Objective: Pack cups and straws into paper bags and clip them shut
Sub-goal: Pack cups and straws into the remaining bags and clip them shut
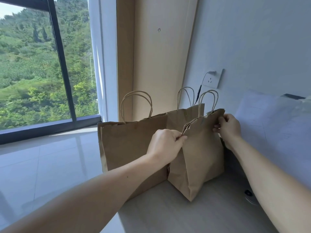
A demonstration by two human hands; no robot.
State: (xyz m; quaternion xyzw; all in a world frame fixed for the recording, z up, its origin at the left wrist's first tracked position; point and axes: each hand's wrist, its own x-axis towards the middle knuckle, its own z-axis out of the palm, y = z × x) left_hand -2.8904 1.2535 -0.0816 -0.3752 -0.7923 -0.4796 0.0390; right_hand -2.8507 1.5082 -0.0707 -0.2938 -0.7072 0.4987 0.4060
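big paper bag [133, 145] upright, left | left hand [165, 144] pinches left top corner of front paper bag [202, 157] | front paper bag upright on grey surface [168, 214], mouth flattened | right hand [228, 127] pinches right top corner

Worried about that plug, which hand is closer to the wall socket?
Right. The right hand holds the front bag below the socket; the left hand is farther left.

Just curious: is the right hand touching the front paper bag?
Touching. Head view shows the right hand pinching a top corner of the front paper bag.
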